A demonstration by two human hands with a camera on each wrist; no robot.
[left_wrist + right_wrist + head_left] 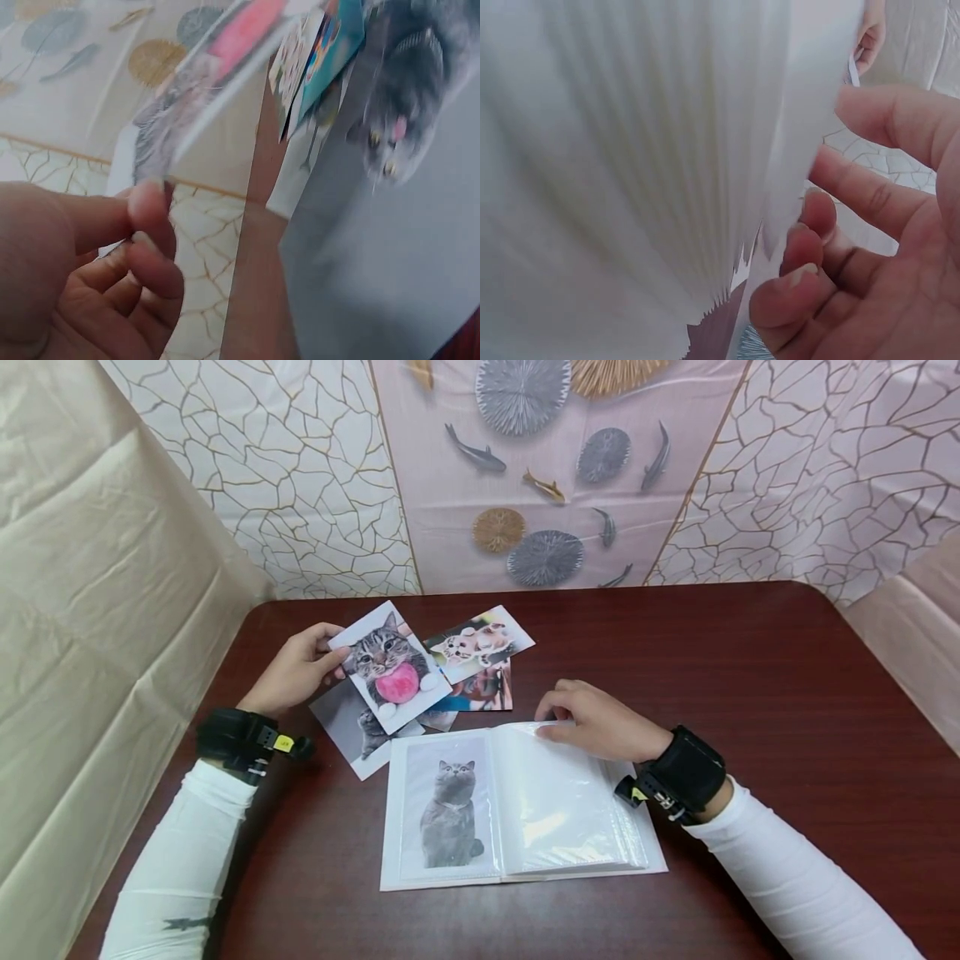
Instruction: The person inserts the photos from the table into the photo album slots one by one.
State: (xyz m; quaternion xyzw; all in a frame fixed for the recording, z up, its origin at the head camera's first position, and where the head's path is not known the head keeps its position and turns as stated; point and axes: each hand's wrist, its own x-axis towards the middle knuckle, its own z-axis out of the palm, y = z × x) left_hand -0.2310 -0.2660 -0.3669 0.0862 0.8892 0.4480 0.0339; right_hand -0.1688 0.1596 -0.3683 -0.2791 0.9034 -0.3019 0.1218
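Note:
My left hand (288, 670) pinches a photo card (386, 652) of a tabby cat with a pink heart by its left edge, thumb on the picture side. The card is held over several other cat photos. On the table in front lies an open photo album (390, 860). A grey cat photo (453, 818) sits in its left sleeve, and the right side shows a clear plastic sleeve (562, 802) with no picture. My right hand (600, 720) pinches the top edge of that sleeve near the fold. Fanned page edges (675, 150) show in the right wrist view.
Behind the held card lie a kitten photo (480, 643), a colourful photo (491, 687) and a grey cat photo (348, 727), overlapping just beyond the album. The dark wooden table (787, 693) ends at a patterned cloth backdrop (525, 485). A beige curtain (90, 610) hangs at left.

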